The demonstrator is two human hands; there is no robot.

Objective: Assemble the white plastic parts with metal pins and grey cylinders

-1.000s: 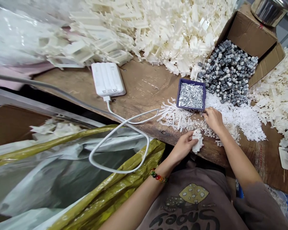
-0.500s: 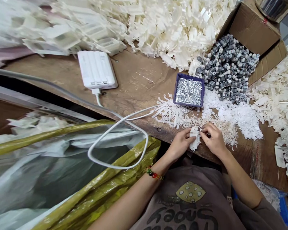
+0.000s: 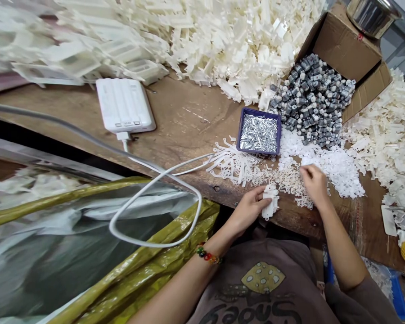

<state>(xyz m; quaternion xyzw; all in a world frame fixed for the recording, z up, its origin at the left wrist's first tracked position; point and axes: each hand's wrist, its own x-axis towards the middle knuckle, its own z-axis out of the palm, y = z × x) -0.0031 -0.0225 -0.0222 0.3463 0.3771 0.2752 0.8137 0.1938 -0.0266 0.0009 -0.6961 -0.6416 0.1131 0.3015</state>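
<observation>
My left hand (image 3: 248,209) grips a flat white plastic housing (image 3: 270,203) with small notches and tabs along its edges, held at the table's front edge. To the right of it, my right hand (image 3: 314,184) is above the border between a heap of tiny beige plastic pieces (image 3: 286,180) and a spread of small white plastic pieces (image 3: 344,173). Its fingers are curled together, and whatever they hold is hidden. Thin white plastic strips (image 3: 234,164) lie in a fan beyond my left hand. A purple tray (image 3: 238,135) behind them holds shiny metal pins (image 3: 259,132).
Grey-and-white small cylindrical parts (image 3: 313,99) spill from a cardboard box (image 3: 349,45) with a metal bowl (image 3: 371,18) on top. Cream plastic parts (image 3: 202,40) are heaped along the back. A white power bank (image 3: 124,105) with a looping cable (image 3: 155,243) lies left, near a yellow-edged bag (image 3: 175,256).
My right hand has left the housing and moved right, over the small loose pieces. My left hand still holds the housing. The whole view has shifted slightly.
</observation>
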